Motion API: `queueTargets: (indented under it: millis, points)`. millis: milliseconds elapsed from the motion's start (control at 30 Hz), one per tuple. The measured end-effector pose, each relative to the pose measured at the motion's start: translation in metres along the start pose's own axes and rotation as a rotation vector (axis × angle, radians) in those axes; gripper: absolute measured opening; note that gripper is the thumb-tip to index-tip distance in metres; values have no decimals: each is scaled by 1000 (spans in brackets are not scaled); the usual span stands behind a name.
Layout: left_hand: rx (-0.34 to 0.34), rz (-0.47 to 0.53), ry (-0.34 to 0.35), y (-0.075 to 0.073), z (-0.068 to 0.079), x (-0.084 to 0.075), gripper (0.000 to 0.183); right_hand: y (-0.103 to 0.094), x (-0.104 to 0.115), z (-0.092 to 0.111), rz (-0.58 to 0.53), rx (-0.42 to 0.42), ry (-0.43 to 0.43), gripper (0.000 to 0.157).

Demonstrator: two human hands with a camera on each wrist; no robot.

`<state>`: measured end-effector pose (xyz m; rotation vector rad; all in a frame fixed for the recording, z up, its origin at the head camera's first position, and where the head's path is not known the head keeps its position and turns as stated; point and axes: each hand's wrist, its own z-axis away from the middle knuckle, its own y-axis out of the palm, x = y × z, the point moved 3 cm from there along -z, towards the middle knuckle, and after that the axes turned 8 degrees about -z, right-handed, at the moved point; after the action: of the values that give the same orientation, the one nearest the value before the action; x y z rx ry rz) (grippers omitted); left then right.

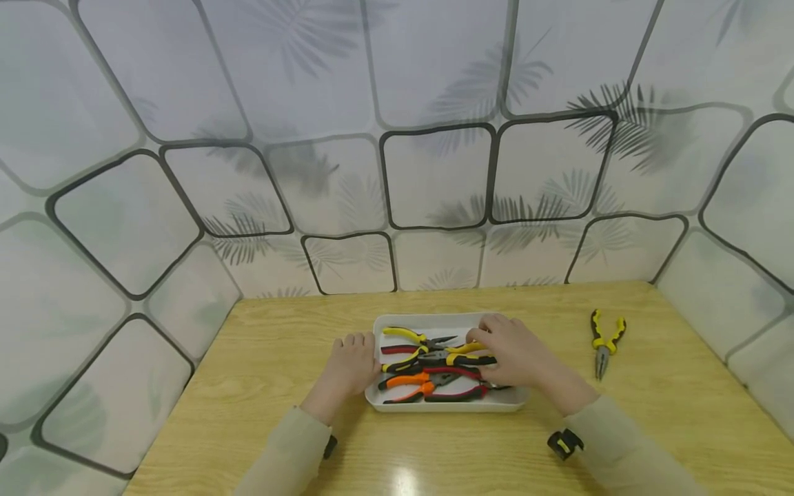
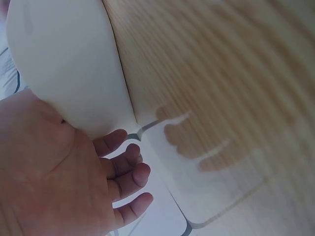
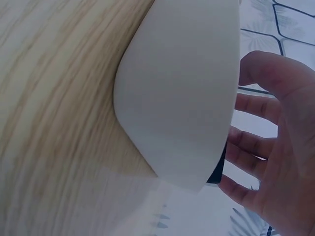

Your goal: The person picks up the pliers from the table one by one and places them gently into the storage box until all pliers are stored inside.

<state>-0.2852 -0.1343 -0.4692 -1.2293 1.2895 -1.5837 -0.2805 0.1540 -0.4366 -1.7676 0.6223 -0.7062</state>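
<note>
A white tray [image 1: 446,406] on the wooden table holds several pliers. My left hand [image 1: 352,362] grips its left end, thumb over the rim and the other fingers loosely bent outside, as the left wrist view shows. My right hand [image 1: 511,348] reaches over the right rim. Its curled fingers hold the handles of yellow-and-black pliers [image 1: 455,358], whose jaws point left. Also in the tray lie long-nose pliers with yellow handles [image 1: 403,333], orange-and-black pliers [image 1: 409,380] and red-and-black pliers [image 1: 455,396]. In the right wrist view the tray wall [image 3: 177,93] partly hides my fingers.
Another yellow-and-black pair of long-nose pliers [image 1: 602,348] lies on the table [image 1: 279,441] to the right, jaws toward me. A patterned covering [image 1: 434,179] stands behind the table and along both sides.
</note>
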Motion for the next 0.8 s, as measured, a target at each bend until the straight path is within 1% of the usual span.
queueTargets:
  millis: [267,433,567,667,800]
  points:
    - [-42,-12,5,-5,1,1,42,0,-7,5,9,7,10,39]
    - [-47,-9,7,-6,1,3,41,-5,-10,7,15,4,13,39]
    - [-41,-11,6,-6,0,4,44,-8,-11,10,19,3,28,43]
    - [-35,-7,3,-5,0,5,45,-10,-14,13,27,2,53,46]
    - [-30,2,6,-4,0,6,44,-10,-19,16,48,15,85,45]
